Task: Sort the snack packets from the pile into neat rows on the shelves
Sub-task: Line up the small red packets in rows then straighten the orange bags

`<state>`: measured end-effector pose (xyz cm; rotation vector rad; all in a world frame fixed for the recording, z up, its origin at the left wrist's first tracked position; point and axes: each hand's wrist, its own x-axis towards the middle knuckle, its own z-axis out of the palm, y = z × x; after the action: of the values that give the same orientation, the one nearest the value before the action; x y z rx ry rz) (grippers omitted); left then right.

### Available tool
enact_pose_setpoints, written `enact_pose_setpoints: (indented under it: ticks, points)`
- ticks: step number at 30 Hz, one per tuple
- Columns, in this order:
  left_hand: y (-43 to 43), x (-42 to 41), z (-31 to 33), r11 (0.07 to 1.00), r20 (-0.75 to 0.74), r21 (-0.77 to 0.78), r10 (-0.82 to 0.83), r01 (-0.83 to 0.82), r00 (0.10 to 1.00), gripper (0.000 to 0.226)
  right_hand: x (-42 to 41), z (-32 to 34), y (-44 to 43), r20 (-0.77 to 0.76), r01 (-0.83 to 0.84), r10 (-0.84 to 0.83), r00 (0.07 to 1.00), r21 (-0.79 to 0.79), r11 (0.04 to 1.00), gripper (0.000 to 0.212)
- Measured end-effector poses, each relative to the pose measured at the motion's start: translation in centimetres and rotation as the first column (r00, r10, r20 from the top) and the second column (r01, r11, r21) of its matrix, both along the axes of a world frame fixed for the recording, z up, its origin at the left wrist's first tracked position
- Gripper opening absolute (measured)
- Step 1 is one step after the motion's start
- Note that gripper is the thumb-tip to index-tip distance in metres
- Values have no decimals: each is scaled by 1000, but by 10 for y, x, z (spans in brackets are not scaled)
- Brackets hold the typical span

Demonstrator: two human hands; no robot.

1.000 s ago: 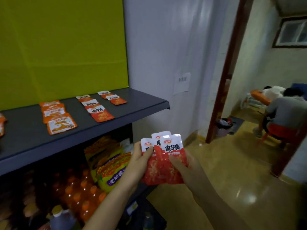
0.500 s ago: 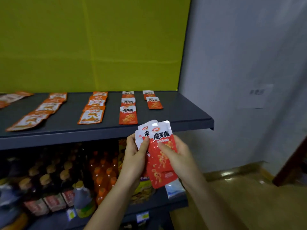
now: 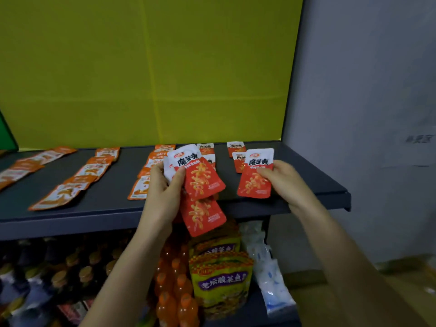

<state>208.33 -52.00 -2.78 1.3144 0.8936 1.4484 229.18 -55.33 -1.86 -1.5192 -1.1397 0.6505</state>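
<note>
My left hand [image 3: 162,190] grips a small stack of red-and-white snack packets [image 3: 200,185] just above the front edge of the dark grey shelf [image 3: 113,204]. A single red-and-white packet [image 3: 256,175] is pinched in my right hand [image 3: 280,180], low over the right end of the shelf, in front of a short row of matching packets [image 3: 236,148]. Rows of orange packets [image 3: 92,168] lie flat across the shelf to the left. Part of the middle red row is hidden behind the stack.
A yellow-green back panel [image 3: 151,67] rises behind the shelf. A grey wall [image 3: 365,114] stands to the right. Below, the lower shelf holds orange drink bottles [image 3: 174,293], yellow-green snack bags [image 3: 219,279], clear blue-white packs [image 3: 269,277] and dark bottles [image 3: 47,279].
Both hands rose to the shelf. My right hand drew one packet off the stack and carried it to the right; the left keeps the others. The view swung left, away from the doorway.
</note>
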Motion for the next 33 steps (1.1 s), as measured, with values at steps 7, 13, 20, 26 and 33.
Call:
enact_pose_setpoints:
  ticks: [7,13,20,26,33]
  points:
    - [33,7,13,1000,-52,-1,12,-12,999,12,15,-10,35,352,105,-41,935,-167,980,22]
    - [41,23,16,999,-60,-35,-17,15,998,14,26,-12,45,582,129,54,811,-269,955,33]
    - [44,43,17,1000,-60,-19,-6,4,998,16,35,-10,48,618,98,110,779,-293,951,47]
    - [44,61,14,1000,-74,-12,2,-3,997,24,35,-6,35,646,117,-1,763,-137,984,43]
    - [43,102,13,998,-93,-22,-67,65,993,6,36,19,39,366,-167,182,913,-72,983,50]
